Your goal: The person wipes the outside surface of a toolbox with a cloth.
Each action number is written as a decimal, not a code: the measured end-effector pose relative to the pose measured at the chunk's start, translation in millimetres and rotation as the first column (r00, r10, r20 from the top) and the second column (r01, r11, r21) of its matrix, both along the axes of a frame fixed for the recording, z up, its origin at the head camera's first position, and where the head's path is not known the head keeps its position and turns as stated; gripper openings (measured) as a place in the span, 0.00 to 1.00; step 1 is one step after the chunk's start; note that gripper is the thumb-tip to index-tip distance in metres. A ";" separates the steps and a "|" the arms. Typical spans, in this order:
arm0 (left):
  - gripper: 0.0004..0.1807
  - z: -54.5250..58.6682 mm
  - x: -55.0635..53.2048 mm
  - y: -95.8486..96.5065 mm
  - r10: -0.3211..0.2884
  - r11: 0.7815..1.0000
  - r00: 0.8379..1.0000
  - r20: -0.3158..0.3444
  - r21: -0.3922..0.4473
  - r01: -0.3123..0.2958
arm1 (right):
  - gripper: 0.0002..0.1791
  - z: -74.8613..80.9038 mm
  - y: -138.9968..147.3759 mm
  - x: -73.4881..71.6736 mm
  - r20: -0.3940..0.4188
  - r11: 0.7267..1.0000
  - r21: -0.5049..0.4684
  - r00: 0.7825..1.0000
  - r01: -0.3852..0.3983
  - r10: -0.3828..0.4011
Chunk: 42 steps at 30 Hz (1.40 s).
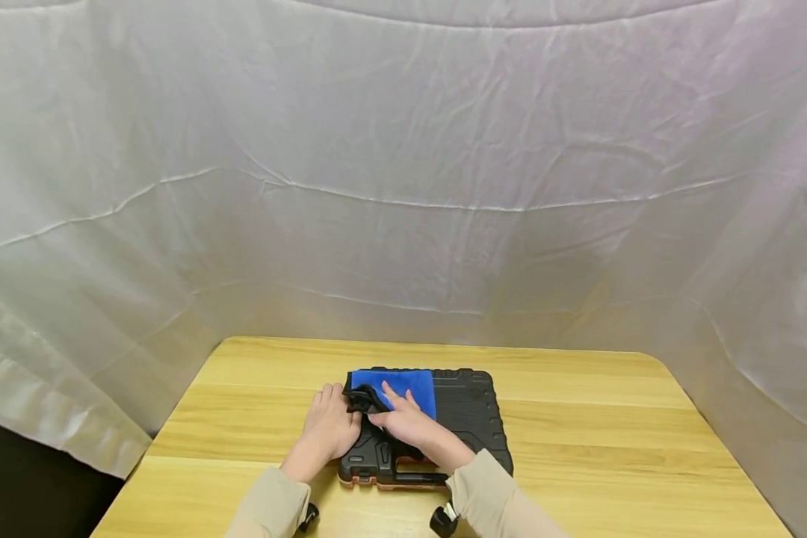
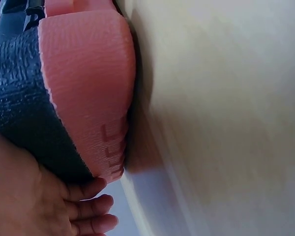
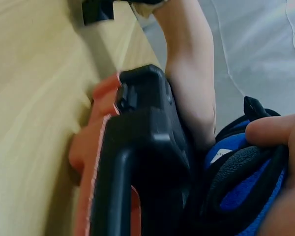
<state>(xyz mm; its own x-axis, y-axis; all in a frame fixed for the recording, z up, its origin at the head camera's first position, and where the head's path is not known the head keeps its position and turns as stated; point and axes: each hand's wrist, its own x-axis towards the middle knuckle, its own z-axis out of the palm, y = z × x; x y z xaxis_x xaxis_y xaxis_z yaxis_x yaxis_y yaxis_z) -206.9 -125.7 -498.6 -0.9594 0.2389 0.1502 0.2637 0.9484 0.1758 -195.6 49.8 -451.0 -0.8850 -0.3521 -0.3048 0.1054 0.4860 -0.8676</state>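
A black and orange-red plastic tool case (image 1: 467, 411) lies flat on the table, its carrying handle (image 3: 119, 191) toward the person. Over the left part of its lid is a blue cloth (image 1: 425, 392) with black edging, one corner folded up in a bunch. My right hand (image 1: 406, 422) holds this bunched part, two fingers stretched over the blue surface. In the right wrist view a digit hooks over the cloth's folds (image 3: 236, 191). At the case's left side my left hand (image 1: 332, 426) grips the edge, its fingertips (image 2: 105, 223) reaching down by the orange-red lower shell (image 2: 88, 83).
The wooden table (image 1: 598, 426) extends on both sides of the case. A pale grey curtain (image 1: 403, 246) hangs behind it and along the sides. Dark wrist gear (image 1: 442, 521) shows below the right sleeve.
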 end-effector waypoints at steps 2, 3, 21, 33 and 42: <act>0.15 -1.6 0.1 -0.5 -0.007 1.000 1.000 -0.017 0.002 0.007 | 0.42 -0.2 -0.5 4.2 -0.002 1.000 -0.003 1.000 0.002 -0.002; 0.13 -2.1 0.3 -0.9 -0.008 1.000 1.000 -0.030 0.012 0.008 | 0.42 -0.4 -0.7 6.3 -0.009 1.000 -0.002 1.000 0.000 0.000; 0.22 -2.3 1.8 -5.8 -0.114 0.987 0.980 -0.166 -0.133 0.092 | 0.33 -10.4 14.6 43.5 -0.387 0.934 0.253 0.858 -0.253 0.337; 0.14 -2.2 -1.1 -0.5 -0.045 0.999 0.994 -0.101 0.012 0.047 | 0.36 -1.3 33.5 50.0 -0.445 0.807 0.452 0.688 -0.380 0.573; 0.13 -2.2 -0.1 -2.4 -0.069 0.997 0.985 -0.157 0.009 0.071 | 0.40 9.3 52.7 38.4 -0.454 0.718 0.447 0.556 -0.534 0.696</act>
<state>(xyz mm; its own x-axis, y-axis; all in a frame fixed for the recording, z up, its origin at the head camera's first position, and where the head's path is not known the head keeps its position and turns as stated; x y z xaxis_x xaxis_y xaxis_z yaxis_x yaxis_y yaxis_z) -206.9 -128.1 -500.8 -0.9047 0.3012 0.3013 0.3546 0.9243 0.1408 -157.3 102.5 -441.7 -0.4982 -0.8670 0.0098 -0.7535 0.4274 -0.4996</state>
